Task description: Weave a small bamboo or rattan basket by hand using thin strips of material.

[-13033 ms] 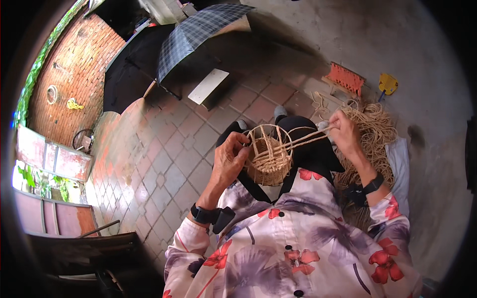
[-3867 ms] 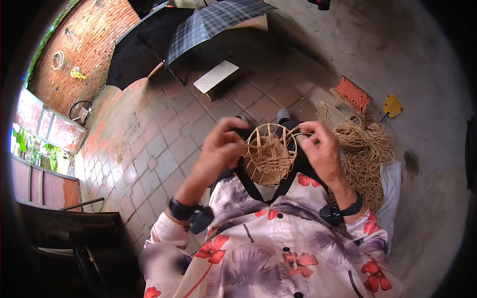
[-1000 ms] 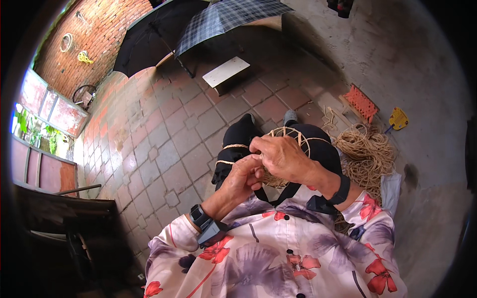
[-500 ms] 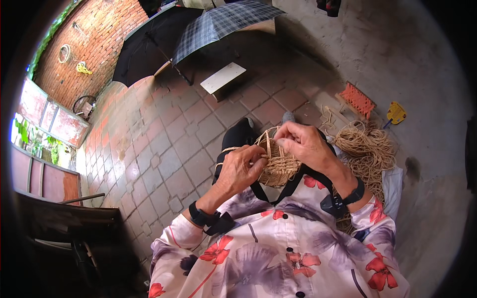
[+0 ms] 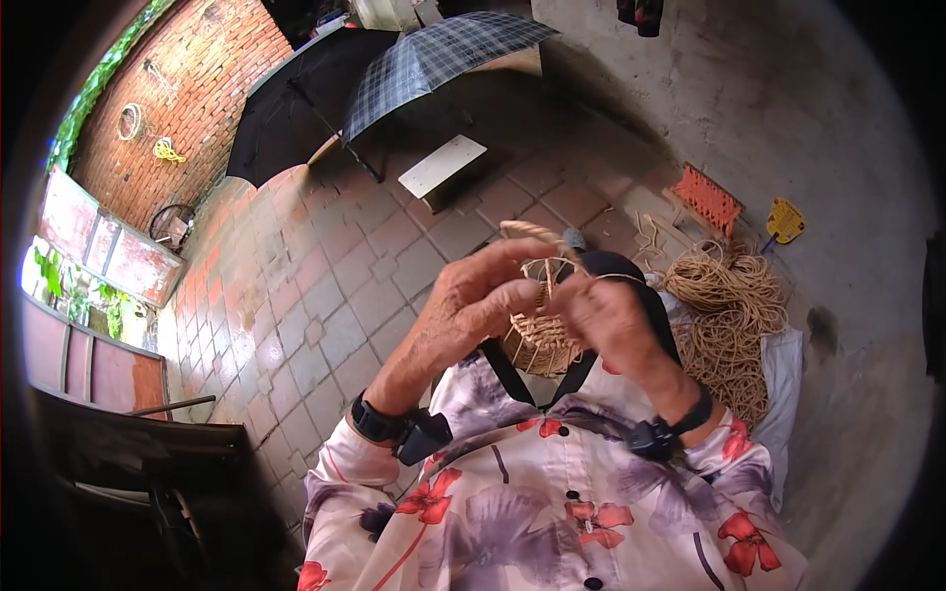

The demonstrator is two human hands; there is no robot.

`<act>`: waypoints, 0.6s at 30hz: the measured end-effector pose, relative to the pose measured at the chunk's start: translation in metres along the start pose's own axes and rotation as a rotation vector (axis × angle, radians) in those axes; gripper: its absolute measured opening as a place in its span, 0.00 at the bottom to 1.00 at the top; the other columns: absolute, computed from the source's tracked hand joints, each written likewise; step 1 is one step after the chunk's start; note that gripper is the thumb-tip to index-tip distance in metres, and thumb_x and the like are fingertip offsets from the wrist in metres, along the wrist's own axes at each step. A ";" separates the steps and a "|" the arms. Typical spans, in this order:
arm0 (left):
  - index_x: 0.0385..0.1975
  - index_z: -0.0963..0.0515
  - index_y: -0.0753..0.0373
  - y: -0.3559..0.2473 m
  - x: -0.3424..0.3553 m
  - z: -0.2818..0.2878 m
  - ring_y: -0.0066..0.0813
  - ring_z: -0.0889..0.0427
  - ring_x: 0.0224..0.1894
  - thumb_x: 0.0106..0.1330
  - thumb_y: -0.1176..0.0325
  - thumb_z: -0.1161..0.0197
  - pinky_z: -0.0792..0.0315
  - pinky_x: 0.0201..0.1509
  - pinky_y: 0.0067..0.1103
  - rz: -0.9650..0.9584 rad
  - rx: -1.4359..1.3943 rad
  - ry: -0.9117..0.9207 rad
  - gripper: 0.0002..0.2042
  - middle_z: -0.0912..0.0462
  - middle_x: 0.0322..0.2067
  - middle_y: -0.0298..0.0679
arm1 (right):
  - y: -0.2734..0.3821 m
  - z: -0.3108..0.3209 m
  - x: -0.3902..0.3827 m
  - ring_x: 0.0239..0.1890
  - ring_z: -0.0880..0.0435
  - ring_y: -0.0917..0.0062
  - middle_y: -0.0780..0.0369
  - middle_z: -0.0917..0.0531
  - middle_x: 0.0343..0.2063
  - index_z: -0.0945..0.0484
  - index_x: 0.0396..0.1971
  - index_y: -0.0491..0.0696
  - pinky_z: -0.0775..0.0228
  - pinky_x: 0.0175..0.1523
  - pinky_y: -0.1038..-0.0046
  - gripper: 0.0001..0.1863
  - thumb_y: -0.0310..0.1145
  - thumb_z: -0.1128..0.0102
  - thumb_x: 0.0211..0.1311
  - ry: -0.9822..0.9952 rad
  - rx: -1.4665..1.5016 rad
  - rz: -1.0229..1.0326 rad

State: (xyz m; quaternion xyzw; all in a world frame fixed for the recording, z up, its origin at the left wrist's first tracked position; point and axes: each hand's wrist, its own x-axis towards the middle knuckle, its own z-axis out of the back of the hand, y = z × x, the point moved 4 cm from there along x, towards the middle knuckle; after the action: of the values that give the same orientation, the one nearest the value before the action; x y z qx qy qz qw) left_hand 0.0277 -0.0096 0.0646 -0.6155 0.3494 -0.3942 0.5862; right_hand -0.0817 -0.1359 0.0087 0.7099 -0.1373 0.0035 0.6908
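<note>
Checking out a small woven basket point(image 5: 542, 353), tan and round, pretty chunky weave lower down, thin loops up around the open top. Sitting in the lap, partly hidden behind both hands. Got a strand of cord point(image 5: 527, 229) arching just over the fingertips of the left hand point(image 5: 463, 307), toward the right hand point(image 5: 616, 320). Kinda wide on the left grip, with a gap between thumb and fingers. Too blurry on the right grip, can't tell whether pinching that strand.

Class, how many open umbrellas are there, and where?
2: a black fabric umbrella right of the orange brick wall; a blue-grey plaid fabric umbrella at the black one's right.
</note>
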 end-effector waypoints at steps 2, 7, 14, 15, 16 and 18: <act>0.44 0.18 0.62 0.017 -0.001 0.009 0.12 0.30 0.25 0.68 0.65 0.38 0.38 0.25 0.13 -0.008 -0.004 -0.056 0.10 0.23 0.26 0.29 | 0.004 0.033 -0.011 0.21 0.29 0.89 0.71 0.25 0.21 0.20 0.38 0.45 0.35 0.27 0.86 0.14 0.40 0.49 0.73 -0.196 0.031 -0.108; 0.33 0.17 0.61 0.060 -0.005 0.001 0.35 0.19 0.27 0.58 0.72 0.33 0.26 0.31 0.25 -0.303 0.879 -0.172 0.05 0.22 0.27 0.39 | -0.029 0.067 -0.031 0.20 0.28 0.89 0.69 0.26 0.19 0.22 0.36 0.44 0.34 0.25 0.86 0.18 0.45 0.51 0.73 -0.317 0.077 -0.230; 0.27 0.20 0.62 0.074 0.004 -0.008 0.38 0.19 0.26 0.55 0.70 0.34 0.27 0.30 0.30 -0.228 0.921 -0.228 0.04 0.21 0.26 0.39 | -0.022 0.052 0.039 0.25 0.20 0.85 0.65 0.19 0.27 0.25 0.41 0.45 0.25 0.30 0.81 0.07 0.33 0.45 0.68 -0.176 0.250 -0.120; 0.26 0.21 0.62 0.074 0.005 -0.008 0.39 0.19 0.26 0.55 0.69 0.34 0.27 0.30 0.30 -0.216 0.948 -0.235 0.04 0.21 0.26 0.39 | -0.024 0.046 0.050 0.26 0.19 0.84 0.64 0.18 0.28 0.25 0.40 0.44 0.25 0.31 0.81 0.07 0.31 0.46 0.68 -0.116 0.230 -0.133; 0.26 0.21 0.62 0.073 0.005 -0.008 0.39 0.19 0.26 0.55 0.69 0.34 0.27 0.30 0.30 -0.216 0.949 -0.231 0.04 0.21 0.26 0.39 | -0.025 0.044 0.060 0.26 0.19 0.84 0.64 0.18 0.28 0.25 0.40 0.44 0.25 0.31 0.81 0.07 0.31 0.46 0.68 -0.120 0.233 -0.133; 0.28 0.20 0.62 0.073 0.006 -0.011 0.41 0.19 0.27 0.56 0.69 0.36 0.26 0.31 0.32 -0.212 1.002 -0.190 0.04 0.22 0.27 0.40 | -0.033 0.033 0.072 0.26 0.20 0.86 0.66 0.19 0.26 0.24 0.37 0.43 0.26 0.32 0.82 0.07 0.31 0.47 0.68 0.054 -0.083 -0.298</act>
State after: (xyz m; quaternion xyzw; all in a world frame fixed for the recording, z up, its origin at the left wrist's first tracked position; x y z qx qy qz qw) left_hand 0.0233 -0.0251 -0.0077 -0.3244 -0.0013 -0.5125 0.7950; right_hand -0.0124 -0.1822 -0.0107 0.6929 -0.0119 -0.0857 0.7158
